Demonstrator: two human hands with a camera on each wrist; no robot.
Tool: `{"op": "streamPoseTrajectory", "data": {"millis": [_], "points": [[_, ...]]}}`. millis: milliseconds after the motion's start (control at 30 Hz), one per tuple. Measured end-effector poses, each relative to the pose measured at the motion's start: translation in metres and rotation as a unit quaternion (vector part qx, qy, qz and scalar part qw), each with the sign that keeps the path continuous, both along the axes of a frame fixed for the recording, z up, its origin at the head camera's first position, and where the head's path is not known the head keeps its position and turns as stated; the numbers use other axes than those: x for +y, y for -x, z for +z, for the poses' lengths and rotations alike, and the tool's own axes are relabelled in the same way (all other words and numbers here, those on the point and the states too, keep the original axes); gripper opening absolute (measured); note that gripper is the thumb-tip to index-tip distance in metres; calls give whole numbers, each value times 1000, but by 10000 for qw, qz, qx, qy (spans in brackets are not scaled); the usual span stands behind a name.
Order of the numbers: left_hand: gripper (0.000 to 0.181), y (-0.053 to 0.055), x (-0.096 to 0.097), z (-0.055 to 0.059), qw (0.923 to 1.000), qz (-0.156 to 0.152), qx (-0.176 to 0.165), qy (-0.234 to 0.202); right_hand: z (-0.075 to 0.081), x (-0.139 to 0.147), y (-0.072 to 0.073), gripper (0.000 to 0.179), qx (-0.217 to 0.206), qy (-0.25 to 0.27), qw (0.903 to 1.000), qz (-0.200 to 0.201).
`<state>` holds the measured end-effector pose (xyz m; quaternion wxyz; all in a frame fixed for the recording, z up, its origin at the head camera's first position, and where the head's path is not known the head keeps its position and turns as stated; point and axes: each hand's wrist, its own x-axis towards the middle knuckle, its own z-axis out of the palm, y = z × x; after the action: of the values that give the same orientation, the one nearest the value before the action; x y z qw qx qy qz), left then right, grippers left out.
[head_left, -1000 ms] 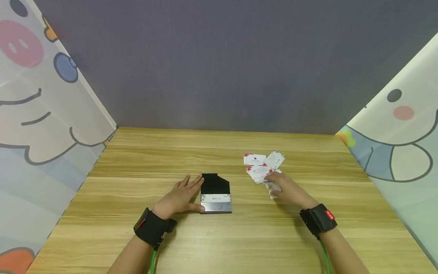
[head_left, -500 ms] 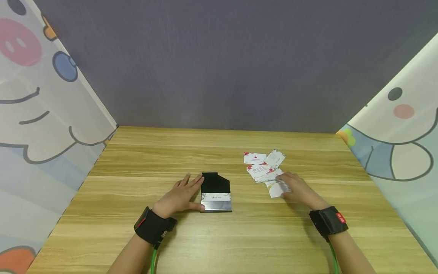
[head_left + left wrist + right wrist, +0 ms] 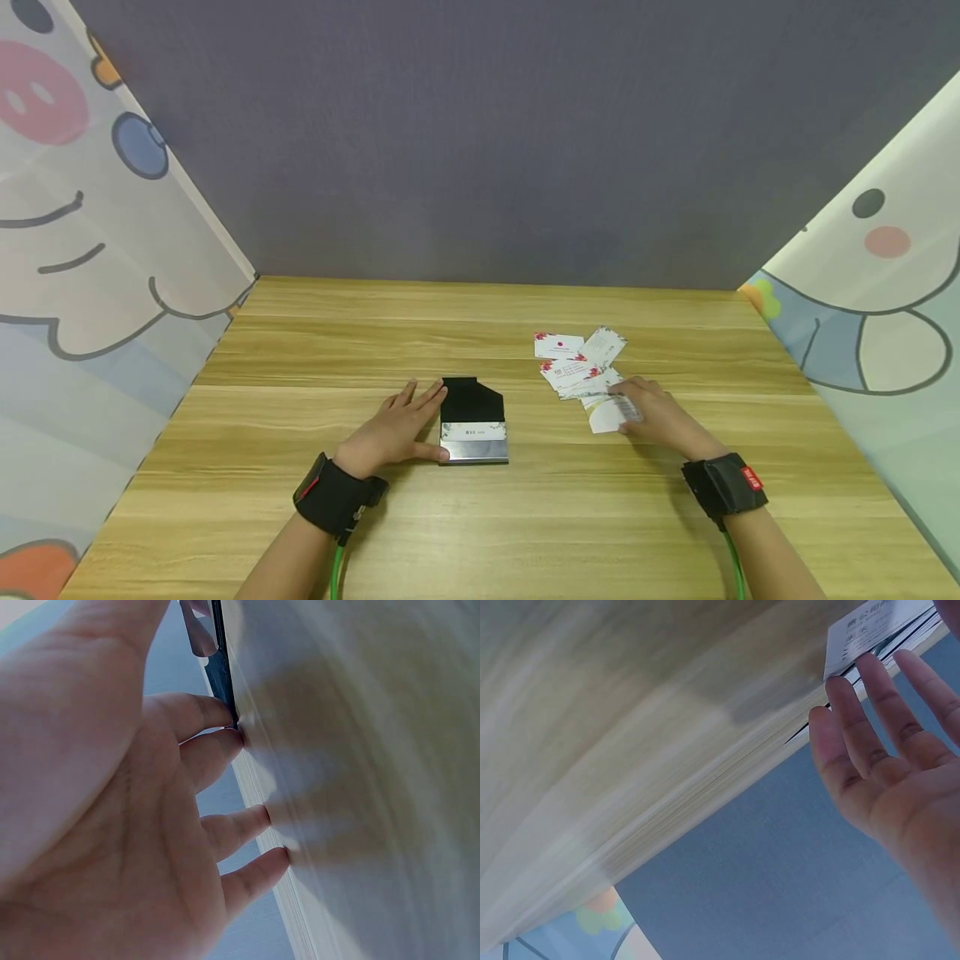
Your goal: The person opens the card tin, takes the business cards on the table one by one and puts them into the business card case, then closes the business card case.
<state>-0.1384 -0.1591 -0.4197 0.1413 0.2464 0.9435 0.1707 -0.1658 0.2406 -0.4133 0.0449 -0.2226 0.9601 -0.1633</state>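
In the head view, an opened card case (image 3: 472, 404) with a black lid and silver front lies on the table; a white business card (image 3: 473, 432) shows inside it. My left hand (image 3: 390, 429) rests at its left side, fingers spread, thumb on the lower left corner and a fingertip at the lid's edge. To the right, my right hand (image 3: 660, 421) pinches a white business card (image 3: 609, 414) by its right side. In the right wrist view that card (image 3: 866, 631) tilts up from the tabletop at the fingertips. Several floral business cards (image 3: 567, 375) lie overlapped beyond it.
The wooden table (image 3: 480, 533) ends at a dark grey panel (image 3: 480, 150) behind. Cartoon-printed panels (image 3: 105, 250) flank it on both sides. A black wrist strap (image 3: 337, 497) with a green cable sits on each forearm.
My right hand has moved right from the pile, drawing a card partly out from under the others. My left hand and the card case have stayed in place.
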Motion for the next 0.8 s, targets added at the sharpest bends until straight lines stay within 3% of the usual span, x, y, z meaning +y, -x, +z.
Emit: {"op": "streamPoseTrajectory", "data": {"millis": [567, 800], "points": [[94, 1, 0, -2, 10000, 24, -35, 16, -1, -1, 3, 50, -217, 139, 9997, -4], [93, 1, 0, 0, 10000, 28, -74, -4, -1, -2, 2, 47, 25, 179, 9998, -21]]}}
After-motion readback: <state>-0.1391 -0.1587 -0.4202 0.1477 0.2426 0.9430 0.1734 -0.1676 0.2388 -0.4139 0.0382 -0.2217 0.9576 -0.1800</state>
